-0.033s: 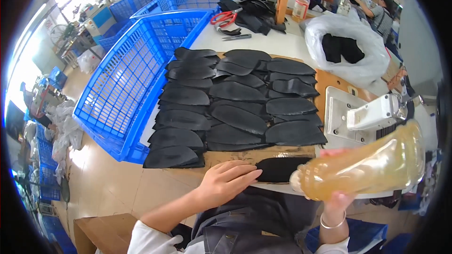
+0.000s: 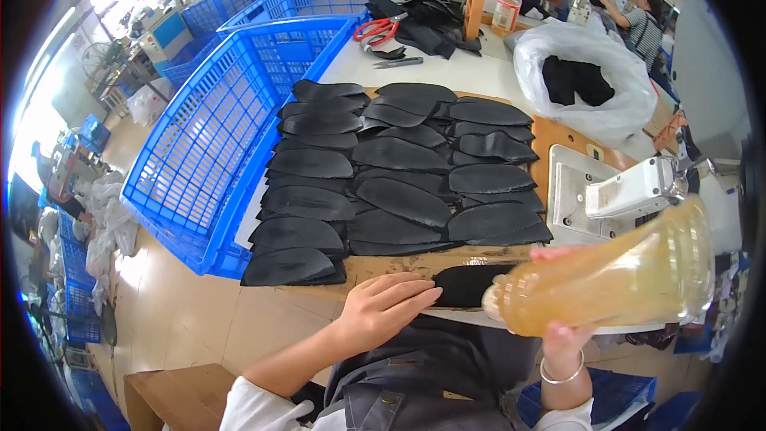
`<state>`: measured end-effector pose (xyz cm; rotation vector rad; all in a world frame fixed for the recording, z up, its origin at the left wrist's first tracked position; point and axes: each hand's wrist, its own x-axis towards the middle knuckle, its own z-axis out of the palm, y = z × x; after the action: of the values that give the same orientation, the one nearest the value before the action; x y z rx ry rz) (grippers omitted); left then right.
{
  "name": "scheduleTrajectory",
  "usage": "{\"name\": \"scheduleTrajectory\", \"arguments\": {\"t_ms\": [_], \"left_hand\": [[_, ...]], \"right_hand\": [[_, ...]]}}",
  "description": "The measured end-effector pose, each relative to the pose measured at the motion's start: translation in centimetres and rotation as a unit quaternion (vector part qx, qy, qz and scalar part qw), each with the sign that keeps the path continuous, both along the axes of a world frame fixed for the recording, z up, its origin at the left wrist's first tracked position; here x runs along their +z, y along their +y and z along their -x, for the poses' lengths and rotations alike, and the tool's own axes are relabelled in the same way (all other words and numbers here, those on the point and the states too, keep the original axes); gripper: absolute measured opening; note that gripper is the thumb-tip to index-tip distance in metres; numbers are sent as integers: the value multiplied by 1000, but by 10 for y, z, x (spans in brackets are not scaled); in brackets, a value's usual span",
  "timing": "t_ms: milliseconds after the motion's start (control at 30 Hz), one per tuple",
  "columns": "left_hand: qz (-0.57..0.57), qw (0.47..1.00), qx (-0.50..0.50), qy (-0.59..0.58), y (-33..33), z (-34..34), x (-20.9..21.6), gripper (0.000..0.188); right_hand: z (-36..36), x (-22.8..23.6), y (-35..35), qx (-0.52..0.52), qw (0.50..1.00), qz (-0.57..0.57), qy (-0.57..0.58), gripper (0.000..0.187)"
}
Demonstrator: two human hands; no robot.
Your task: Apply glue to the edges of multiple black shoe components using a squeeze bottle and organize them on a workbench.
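Nudging a yellowish bottle (image 2: 614, 275) slightly left over the right end of the black piece (image 2: 465, 286), gripping it kinda lengthwise to that in the right hand (image 2: 563, 342), and touching the other end with the left hand (image 2: 385, 309).

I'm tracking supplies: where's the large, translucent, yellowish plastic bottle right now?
In the head view, at lower right: the right hand holds the bottle tilted nearly sideways, its narrow end overlapping the right end of the flat, oblong black piece.
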<state>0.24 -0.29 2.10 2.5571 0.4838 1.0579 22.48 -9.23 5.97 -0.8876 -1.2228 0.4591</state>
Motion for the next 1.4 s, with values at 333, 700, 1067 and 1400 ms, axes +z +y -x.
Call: {"name": "scheduleTrajectory", "arguments": {"t_ms": [333,700,1067,1400], "left_hand": [[24,996,6,-86,-4,-1,-27,22],[-9,997,14,-77,1,-3,-30,18],[-54,995,10,-86,2,-9,-26,20],[-37,997,10,-63,0,-11,-11,14]], "right_hand": [[42,23,28,-21,911,62,-408,69],[14,17,6,-196,863,104,-453,59],[-6,6,-36,-254,963,16,-87,74],[13,-3,-5,17,975,128,-181,56]]}}
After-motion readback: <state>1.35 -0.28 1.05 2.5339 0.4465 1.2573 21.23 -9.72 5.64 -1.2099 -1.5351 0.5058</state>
